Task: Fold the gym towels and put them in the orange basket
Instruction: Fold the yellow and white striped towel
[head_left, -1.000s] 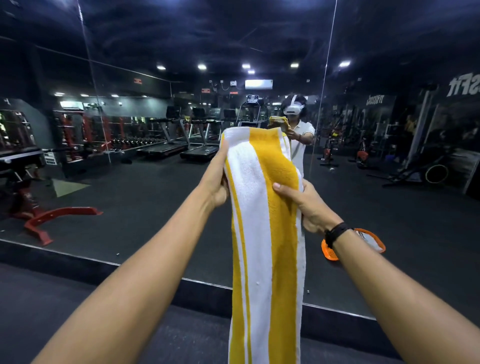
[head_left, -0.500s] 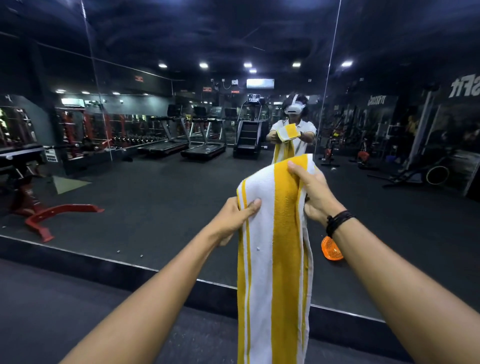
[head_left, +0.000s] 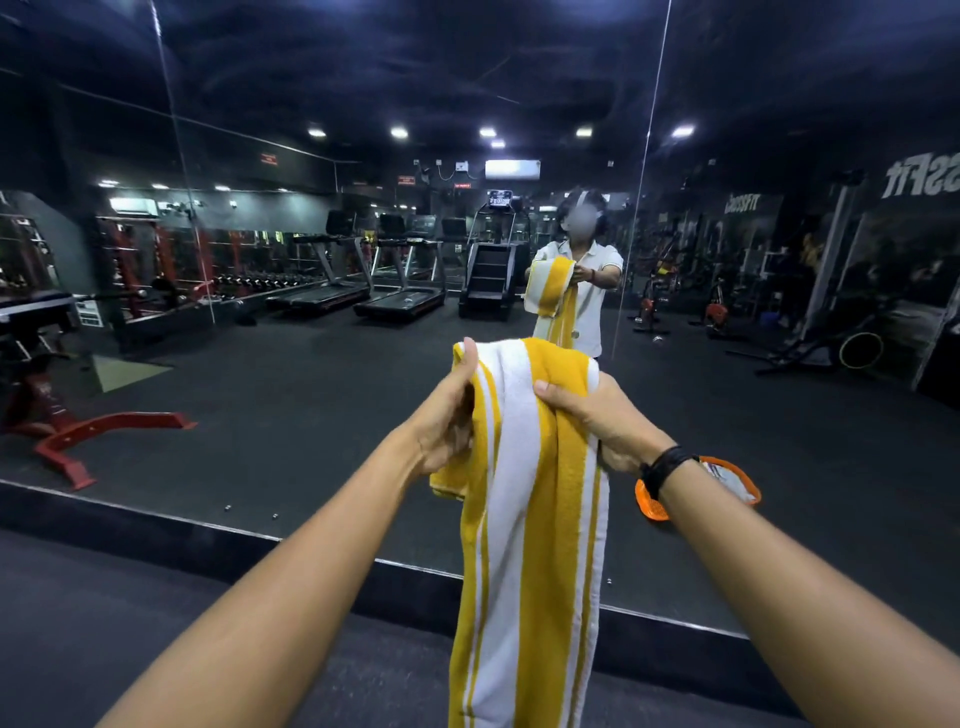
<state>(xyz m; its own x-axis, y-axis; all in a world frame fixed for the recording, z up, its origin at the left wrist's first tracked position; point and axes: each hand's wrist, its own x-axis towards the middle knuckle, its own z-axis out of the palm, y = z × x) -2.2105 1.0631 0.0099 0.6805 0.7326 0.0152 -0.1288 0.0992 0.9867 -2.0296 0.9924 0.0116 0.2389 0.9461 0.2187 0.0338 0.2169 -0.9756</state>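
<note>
Since half a second ago: left hand (head_left: 448, 415) raised to the towel's (head_left: 530, 519) top left edge, now level with the right hand (head_left: 597, 421); a folded yellow end now hanging below the left palm; basket (head_left: 698, 488) rim again showing past the right wrist.

Counted: one yellow-and-white striped towel, one orange basket, two hands, one black wristband (head_left: 665, 465) on the right wrist. In the mirror (head_left: 311, 389) ahead, a reflection of the person holding the same towel, plus three treadmills (head_left: 400, 301) in a row.

Towel held up between both hands at arm's length, top edge folded over, long tail hanging straight down between the forearms. Left hand gripping the left edge, thumb up; right hand gripping the right edge, fingers curled behind. Basket seen in the mirror, low behind the right wrist, apart from the towel.
</note>
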